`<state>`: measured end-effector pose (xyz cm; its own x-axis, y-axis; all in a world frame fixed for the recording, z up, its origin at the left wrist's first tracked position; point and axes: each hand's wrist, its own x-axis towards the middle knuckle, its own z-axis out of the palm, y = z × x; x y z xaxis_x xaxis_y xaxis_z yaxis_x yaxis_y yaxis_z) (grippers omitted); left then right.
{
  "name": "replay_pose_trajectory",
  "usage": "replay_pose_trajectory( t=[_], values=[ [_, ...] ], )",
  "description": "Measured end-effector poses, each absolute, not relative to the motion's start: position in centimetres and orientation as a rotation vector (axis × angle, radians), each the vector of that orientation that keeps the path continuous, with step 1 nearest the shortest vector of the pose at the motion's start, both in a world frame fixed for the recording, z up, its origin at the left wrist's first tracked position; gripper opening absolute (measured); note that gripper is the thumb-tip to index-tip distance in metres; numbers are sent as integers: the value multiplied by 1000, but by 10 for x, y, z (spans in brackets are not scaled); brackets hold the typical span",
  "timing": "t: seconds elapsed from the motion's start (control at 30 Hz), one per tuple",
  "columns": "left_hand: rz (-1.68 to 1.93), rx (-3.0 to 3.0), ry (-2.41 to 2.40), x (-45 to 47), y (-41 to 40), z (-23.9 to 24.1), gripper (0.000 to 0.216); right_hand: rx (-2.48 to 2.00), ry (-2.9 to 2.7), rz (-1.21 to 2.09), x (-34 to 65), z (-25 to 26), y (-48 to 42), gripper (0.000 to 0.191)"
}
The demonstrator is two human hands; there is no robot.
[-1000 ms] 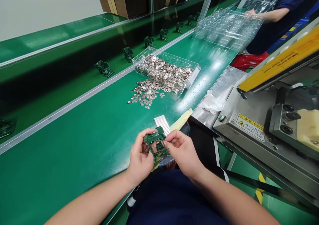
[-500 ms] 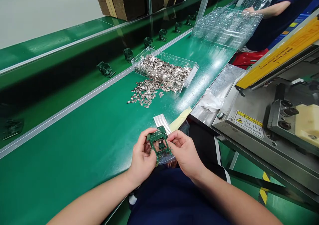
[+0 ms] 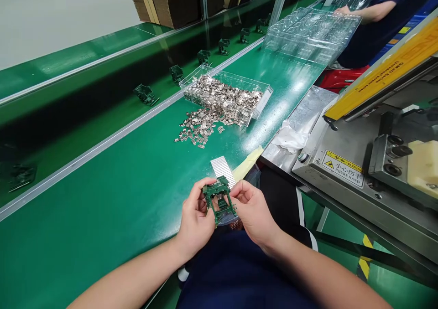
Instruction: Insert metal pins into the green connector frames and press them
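A dark green plastic frame (image 3: 219, 190) with an open middle is held close to my body, over the table's near edge. My left hand (image 3: 197, 218) is closed round its left side, fingers behind and thumb in front. At its right side my right hand (image 3: 253, 211) pinches with thumb and forefinger; whether a small part sits between those fingertips is hidden. Just beyond the frame lies a pale ribbed strip block (image 3: 223, 170), beside a yellow sheet (image 3: 249, 163). Farther off, small metal clips (image 3: 198, 129) lie loose in front of a clear bin (image 3: 262, 106) filled with more.
Several similar green frames (image 3: 146, 95) stand on the conveyor (image 3: 102, 113) behind a metal rail. Clear blister trays (image 3: 308, 35) lie at the far end near a co-worker's arm (image 3: 376, 12). A steel machine (image 3: 328, 163) with a warning label and white crumpled paper (image 3: 290, 138) are on the right.
The green frame has tilted slightly in my hands, while both hands keep nearly the same place. On the conveyor, the green frame at far left has shifted slightly right.
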<state>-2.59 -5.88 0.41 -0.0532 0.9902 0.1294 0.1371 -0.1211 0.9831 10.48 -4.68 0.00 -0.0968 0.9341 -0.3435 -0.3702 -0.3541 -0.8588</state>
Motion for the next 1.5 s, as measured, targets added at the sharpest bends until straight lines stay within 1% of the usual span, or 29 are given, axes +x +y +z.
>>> replay_pose_trajectory(
  t=[0.2,0.3,0.37,0.47,0.57,0.67,0.9,1.13,1.5],
  values=[
    [1251,1379,1298,-20,-62,4,29,-1134,-757,1655,110,4,-50,34],
    [1264,1404,1331,-22,-60,5,27,-1110,-864,1653,126,7,-45,30],
    [1313,1399,1379,-26,-51,5,28,-1136,-915,1576,142,3,-40,28],
    [1396,1356,1418,-26,-26,3,33,-1249,-898,1470,162,-16,-33,32],
    [1385,1428,1404,-13,7,-3,33,-1283,-891,1655,166,-36,-31,39],
    [1338,1555,1389,10,34,-12,34,-1193,-860,1835,158,-44,-32,40],
    [1253,1681,1357,30,45,-30,42,-1107,-755,1917,150,-47,-32,39],
    [1248,1687,1357,27,43,-30,42,-1162,-832,1815,143,-52,-35,26],
    [1277,1703,1357,26,44,-30,41,-1280,-1010,1606,138,-51,-38,16]
  ],
)
